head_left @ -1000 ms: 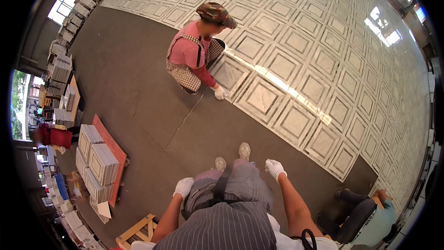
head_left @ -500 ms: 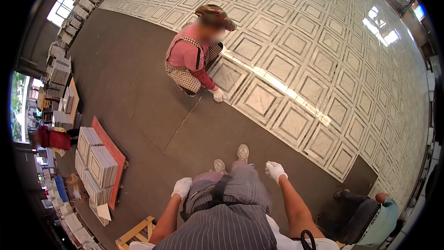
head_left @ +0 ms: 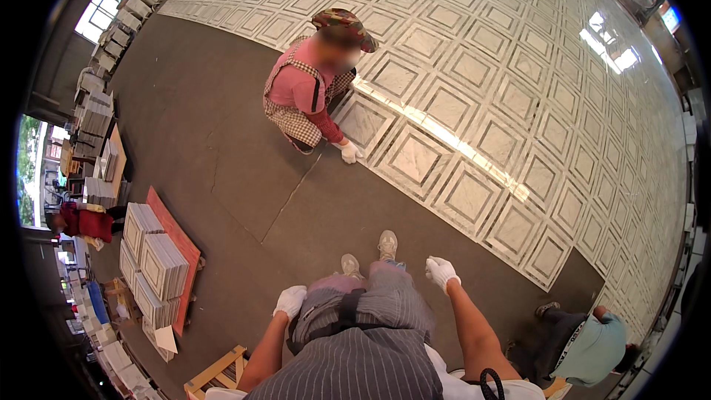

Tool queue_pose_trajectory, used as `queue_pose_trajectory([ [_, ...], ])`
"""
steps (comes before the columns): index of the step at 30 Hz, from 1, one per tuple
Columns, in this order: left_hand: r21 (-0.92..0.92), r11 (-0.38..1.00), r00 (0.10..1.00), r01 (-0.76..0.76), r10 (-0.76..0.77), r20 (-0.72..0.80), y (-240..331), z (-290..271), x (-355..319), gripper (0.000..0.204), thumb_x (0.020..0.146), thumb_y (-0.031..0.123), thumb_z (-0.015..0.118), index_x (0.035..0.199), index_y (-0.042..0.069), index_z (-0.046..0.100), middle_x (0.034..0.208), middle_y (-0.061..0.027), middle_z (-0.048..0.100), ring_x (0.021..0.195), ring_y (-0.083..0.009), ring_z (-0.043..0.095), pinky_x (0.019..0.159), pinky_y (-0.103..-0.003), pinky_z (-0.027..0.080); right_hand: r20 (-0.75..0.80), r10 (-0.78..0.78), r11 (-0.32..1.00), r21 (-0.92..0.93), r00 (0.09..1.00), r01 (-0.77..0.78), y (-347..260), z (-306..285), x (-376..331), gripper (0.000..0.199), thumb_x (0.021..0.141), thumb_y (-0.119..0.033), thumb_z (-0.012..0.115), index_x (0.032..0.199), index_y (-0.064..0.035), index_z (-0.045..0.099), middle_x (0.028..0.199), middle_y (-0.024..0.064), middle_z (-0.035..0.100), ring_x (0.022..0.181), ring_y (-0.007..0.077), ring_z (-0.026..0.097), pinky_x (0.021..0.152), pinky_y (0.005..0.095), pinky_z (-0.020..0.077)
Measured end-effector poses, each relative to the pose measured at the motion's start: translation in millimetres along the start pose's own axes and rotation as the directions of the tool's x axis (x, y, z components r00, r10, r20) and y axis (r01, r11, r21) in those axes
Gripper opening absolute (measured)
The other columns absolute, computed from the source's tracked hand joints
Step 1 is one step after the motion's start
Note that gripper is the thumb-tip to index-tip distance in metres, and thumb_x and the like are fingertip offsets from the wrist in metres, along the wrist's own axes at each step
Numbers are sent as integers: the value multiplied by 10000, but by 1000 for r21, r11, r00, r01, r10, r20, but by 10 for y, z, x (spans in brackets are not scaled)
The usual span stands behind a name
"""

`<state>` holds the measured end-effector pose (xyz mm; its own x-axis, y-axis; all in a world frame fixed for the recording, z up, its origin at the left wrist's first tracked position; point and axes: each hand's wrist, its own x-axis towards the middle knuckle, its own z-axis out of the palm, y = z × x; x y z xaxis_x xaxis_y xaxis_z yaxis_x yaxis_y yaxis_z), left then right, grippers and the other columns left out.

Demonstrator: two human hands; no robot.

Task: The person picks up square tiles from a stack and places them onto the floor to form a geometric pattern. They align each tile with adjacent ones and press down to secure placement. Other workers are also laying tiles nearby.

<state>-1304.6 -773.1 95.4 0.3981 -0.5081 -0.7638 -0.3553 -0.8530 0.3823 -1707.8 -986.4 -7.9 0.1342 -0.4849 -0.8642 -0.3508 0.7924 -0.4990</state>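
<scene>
Both hands, left [head_left: 289, 301] and right [head_left: 442, 272], wear white cloth gloves; beyond them, matt grey underlay [head_left: 222, 141], then glossy, probably marble tiles [head_left: 474, 104].

Both hands hang by my legs, left hand [head_left: 289, 301] and right hand [head_left: 442, 272] either side of my shoes [head_left: 369, 253]. Crouching worker [head_left: 311, 89] straight ahead at the edge of the tiled floor [head_left: 518, 104]. Tile stacks [head_left: 152, 259] sit off to my left, another person [head_left: 589, 344] at my right.

Grey-white tile packs [head_left: 152, 263] stacked far left (on red board [head_left: 180, 241]), more boxes [head_left: 96, 115] beyond
</scene>
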Motion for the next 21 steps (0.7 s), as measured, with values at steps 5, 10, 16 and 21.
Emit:
queue_pose_trajectory([
  [5, 26, 1000, 1000, -11, 10, 12, -27, 23, 4, 287, 867, 235, 485, 938, 11, 650, 844, -103, 665, 809, -205, 611, 787, -315, 469, 2, -18, 999, -49, 1000, 18, 74, 31, -12, 308, 940, -294, 540, 1055, -24, 635, 792, 13, 616, 648, 107, 558, 584, 274, 454],
  [10, -32, 999, 1000, -12, 12, -3, -44, 88, -10, 281, 841, 253, 480, 909, 31, 639, 865, -146, 639, 818, -250, 592, 796, -327, 457, 25, -19, 999, -47, 999, 21, 190, 31, 10, 434, 929, -303, 545, 1215, 18, 606, 847, 37, 655, 717, 126, 597, 684, 283, 493],
  [16, 53, 996, 997, -71, 71, 12, 40, 54, -37, 266, 854, 236, 440, 802, 14, 576, 762, -133, 592, 765, -229, 580, 744, -340, 446, -34, -56, 998, -15, 998, 56, 288, 33, -39, 299, 942, -241, 540, 1075, 8, 639, 807, 12, 620, 693, 106, 574, 637, 263, 470],
  [21, 34, 999, 1000, -29, 28, 14, 101, 16, -96, 264, 856, 228, 445, 821, 20, 603, 772, -108, 620, 764, -217, 586, 750, -326, 451, -21, -20, 999, -32, 1000, 19, 237, 61, -124, 328, 938, -257, 541, 1122, -7, 645, 825, 18, 636, 719, 108, 595, 645, 259, 476],
])
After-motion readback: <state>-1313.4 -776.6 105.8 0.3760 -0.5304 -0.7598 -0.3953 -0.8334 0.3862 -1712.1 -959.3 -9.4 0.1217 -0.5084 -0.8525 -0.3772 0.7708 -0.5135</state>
